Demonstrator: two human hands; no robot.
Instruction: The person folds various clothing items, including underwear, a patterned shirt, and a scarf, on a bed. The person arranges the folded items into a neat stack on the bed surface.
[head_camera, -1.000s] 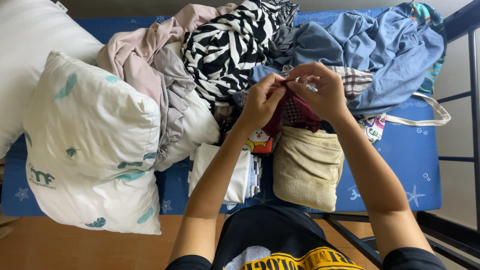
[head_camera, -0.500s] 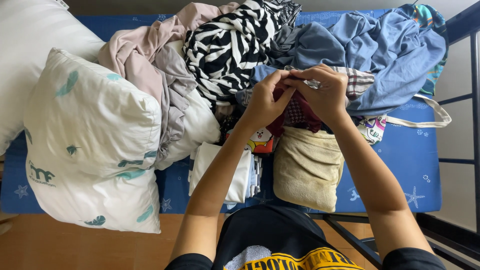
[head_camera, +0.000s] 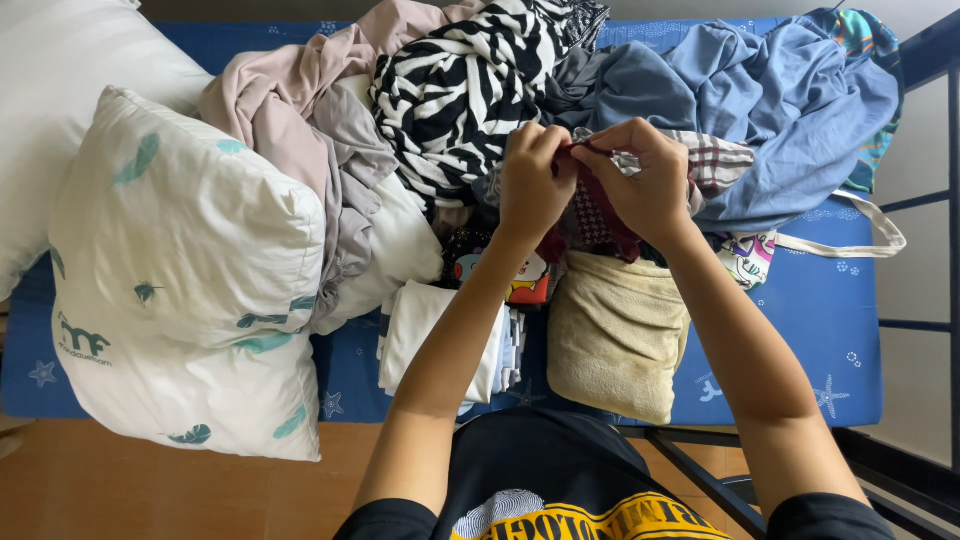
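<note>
both hands have drawn closer, left hand (head_camera: 533, 182) and right hand (head_camera: 640, 180) pinching the dark red cloth (head_camera: 598, 215).

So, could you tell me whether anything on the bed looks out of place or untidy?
Yes: an unfolded heap of clothes is strewn across the far side of the blue mattress, unlike the folded white stack and beige piece nearer the person. Both hands, left and right, pinch a dark red checked cloth.

bed, blue star-print sheet (head_camera: 800, 300) | white pillow (head_camera: 190, 290) | clothes heap (head_camera: 560, 90) | folded beige cloth (head_camera: 615, 335)
</note>
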